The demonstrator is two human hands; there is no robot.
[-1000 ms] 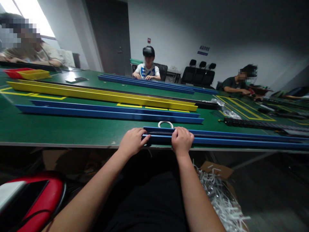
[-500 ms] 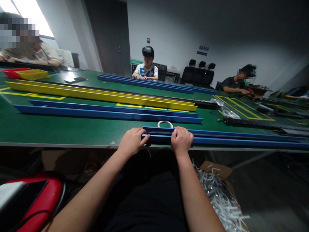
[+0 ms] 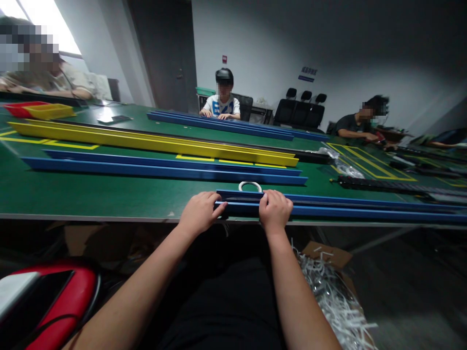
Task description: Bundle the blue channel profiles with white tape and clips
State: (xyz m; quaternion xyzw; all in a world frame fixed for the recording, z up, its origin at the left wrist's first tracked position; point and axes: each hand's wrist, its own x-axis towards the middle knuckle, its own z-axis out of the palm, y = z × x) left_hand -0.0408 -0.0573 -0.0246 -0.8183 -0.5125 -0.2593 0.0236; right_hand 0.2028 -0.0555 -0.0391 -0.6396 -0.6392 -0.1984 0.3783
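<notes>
A long blue channel [image 3: 350, 212] lies along the front edge of the green table [image 3: 120, 199], running off to the right. At its left end, my left hand [image 3: 200, 212] is closed around the tip, thumb on the near side. My right hand [image 3: 276, 210] grips the same channel a little further right, fingers curled over its walls. Just behind the channel, between my hands, sits a white ring like a tape roll [image 3: 250, 184], partly hidden by the channel. Another blue channel [image 3: 164, 171] and a yellow channel [image 3: 153, 145] lie beyond.
More blue channels [image 3: 226, 127] lie at the back, near a seated person [image 3: 221, 104]. Red and yellow trays [image 3: 51, 112] stand far left. Dark strips [image 3: 386, 184] lie at right. Below are a box of shredded paper [image 3: 328, 296] and a red stool [image 3: 78, 291].
Almost nothing differs. Both hands keep their hold on the blue channel in the same place, and the view has shifted only very slightly.
</notes>
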